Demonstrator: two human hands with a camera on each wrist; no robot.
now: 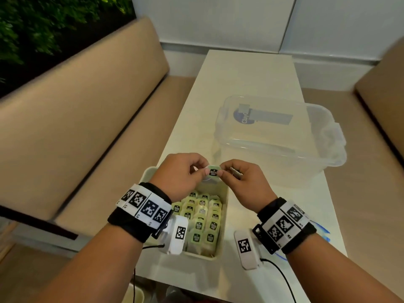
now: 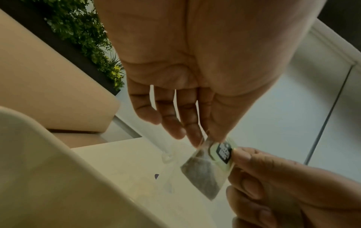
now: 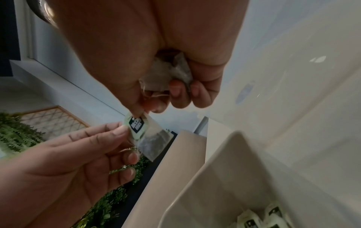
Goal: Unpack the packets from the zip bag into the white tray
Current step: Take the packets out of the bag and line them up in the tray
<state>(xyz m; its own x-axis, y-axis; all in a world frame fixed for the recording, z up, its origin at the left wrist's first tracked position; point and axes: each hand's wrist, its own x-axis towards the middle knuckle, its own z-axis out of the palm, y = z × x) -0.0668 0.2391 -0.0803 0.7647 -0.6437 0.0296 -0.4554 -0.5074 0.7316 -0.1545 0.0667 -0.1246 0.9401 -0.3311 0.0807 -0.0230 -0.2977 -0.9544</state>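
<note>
Both hands hold one small tea packet (image 1: pixel 213 172) with a green-and-black tag above the far end of the white tray (image 1: pixel 223 226). My left hand (image 1: pixel 197 171) pinches its left edge, and my right hand (image 1: pixel 225 173) pinches the tag from the right. The packet (image 2: pixel 205 174) hangs below the left hand's fingertips (image 2: pixel 197 138). In the right wrist view a second packet (image 3: pixel 166 77) is tucked under the curled fingers of my right hand (image 3: pixel 140 111). Several packets (image 1: pixel 201 217) lie in rows in the tray. A bit of the zip bag (image 1: pixel 323 234) shows behind my right wrist.
A clear plastic box (image 1: pixel 279 136) with a lid stands on the white table (image 1: pixel 244 68) beyond the hands. Tan benches (image 1: pixel 76 127) run along both sides of the table. A plant wall (image 1: pixel 32 25) is at the far left.
</note>
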